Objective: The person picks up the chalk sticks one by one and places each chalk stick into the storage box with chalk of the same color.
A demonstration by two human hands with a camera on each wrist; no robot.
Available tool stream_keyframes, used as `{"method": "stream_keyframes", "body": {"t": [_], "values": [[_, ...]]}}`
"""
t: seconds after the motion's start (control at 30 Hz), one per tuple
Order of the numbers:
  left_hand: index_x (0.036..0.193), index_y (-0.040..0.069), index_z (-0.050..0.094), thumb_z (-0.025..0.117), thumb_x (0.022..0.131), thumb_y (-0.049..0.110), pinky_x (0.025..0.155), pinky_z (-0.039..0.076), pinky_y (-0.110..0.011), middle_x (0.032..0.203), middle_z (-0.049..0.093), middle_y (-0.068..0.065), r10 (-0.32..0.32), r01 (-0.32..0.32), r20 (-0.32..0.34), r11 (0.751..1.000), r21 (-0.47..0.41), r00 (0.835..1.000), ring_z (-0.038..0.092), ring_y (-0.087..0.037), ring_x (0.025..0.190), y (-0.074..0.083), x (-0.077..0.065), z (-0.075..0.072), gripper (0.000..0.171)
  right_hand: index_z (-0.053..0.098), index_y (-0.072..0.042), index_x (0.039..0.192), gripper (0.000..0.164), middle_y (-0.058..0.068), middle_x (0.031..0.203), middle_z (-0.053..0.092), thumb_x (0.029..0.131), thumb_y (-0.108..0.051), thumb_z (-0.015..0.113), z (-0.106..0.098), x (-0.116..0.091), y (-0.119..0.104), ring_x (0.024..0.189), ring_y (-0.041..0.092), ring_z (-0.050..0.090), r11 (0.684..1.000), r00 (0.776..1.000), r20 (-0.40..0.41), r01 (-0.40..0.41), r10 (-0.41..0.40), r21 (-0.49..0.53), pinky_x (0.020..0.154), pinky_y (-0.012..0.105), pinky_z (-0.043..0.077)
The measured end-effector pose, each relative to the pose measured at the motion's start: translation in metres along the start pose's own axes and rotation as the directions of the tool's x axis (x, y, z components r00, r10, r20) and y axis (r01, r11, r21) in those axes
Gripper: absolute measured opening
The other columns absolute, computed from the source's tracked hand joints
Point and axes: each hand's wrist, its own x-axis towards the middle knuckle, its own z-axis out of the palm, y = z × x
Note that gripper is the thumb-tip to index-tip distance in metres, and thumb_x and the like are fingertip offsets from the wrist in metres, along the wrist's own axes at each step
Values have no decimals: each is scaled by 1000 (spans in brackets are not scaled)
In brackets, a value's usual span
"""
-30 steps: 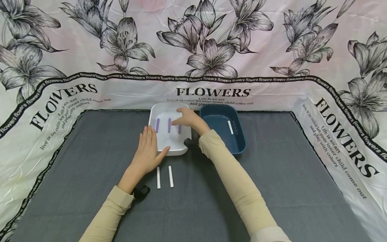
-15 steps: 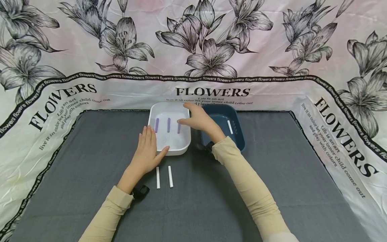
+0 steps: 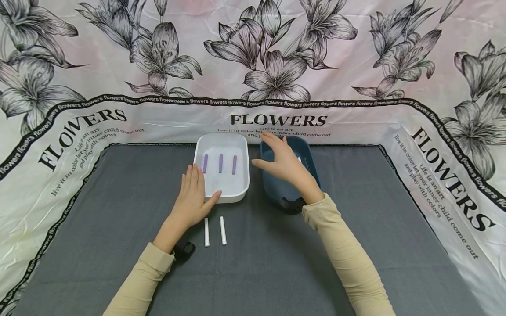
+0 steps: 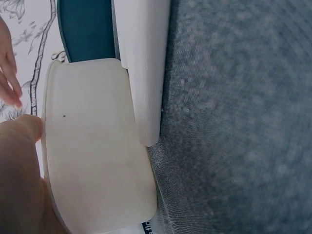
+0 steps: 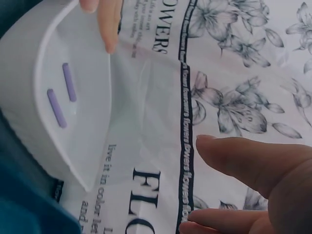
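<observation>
My left hand rests on the near left rim of a white plastic tray, fingers straight and thumb spread along the front edge. Inside the tray lie three purple chalk sticks, roughly parallel. Over a dark blue tray on the right hovers my right hand, thumb and fingers apart with nothing between them. A white chalk stick in the blue tray is mostly hidden behind that hand. Two more white chalk sticks lie on the cloth in front of the white tray.
Grey cloth covers the table. A white flower-printed sheet rises behind both trays and frames the sides. The trays stand side by side near its lower edge. A black wrist camera sits below my left wrist.
My right hand has moved right, from over the white tray to over the blue one, uncovering the rightmost purple chalk stick. My left hand stays put.
</observation>
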Motion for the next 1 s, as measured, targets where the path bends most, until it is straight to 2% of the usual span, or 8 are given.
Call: {"method": "stream_keyframes", "body": {"t": [0.3,0.5,0.63,0.83,1.0], "values": [[150,-18,10,50,100,50,119,2,-55,159,2,-34,-2,2,-3,1000,2,1000,-5,-43,149,1,1,0,94,32,-2,154,76,10,162,24,94,-29,69,-10,-33,25,149,30,20,999,993,-119,-1,6,44,120,41,-4],[151,-17,9,49,100,51,119,0,-54,160,0,-33,-6,6,7,1000,5,1000,-7,-42,149,1,1,1,94,40,3,149,68,17,158,31,94,-23,69,-8,-52,50,146,33,27,999,961,-278,25,-12,42,121,45,-1],[151,-17,9,49,100,51,119,0,-54,160,0,-33,-8,8,6,1000,5,1000,-7,-42,149,1,1,1,94,40,5,148,65,18,158,32,95,-22,68,-6,-64,68,146,35,26,1000,945,-326,10,-4,18,120,48,1],[151,-17,9,49,100,52,119,0,-54,160,0,-33,-12,12,10,1000,5,1000,-8,-41,149,2,1,1,94,35,7,149,65,22,158,28,98,-22,63,0,-81,95,147,39,21,999,948,-317,-29,17,-34,120,52,0],[151,-17,9,49,100,52,119,0,-54,160,0,-33,-14,13,11,1000,5,1000,-8,-41,149,1,0,1,94,27,8,152,71,23,161,18,101,-31,58,5,-93,112,150,38,10,991,973,-215,-103,83,-80,118,54,-3]]}}
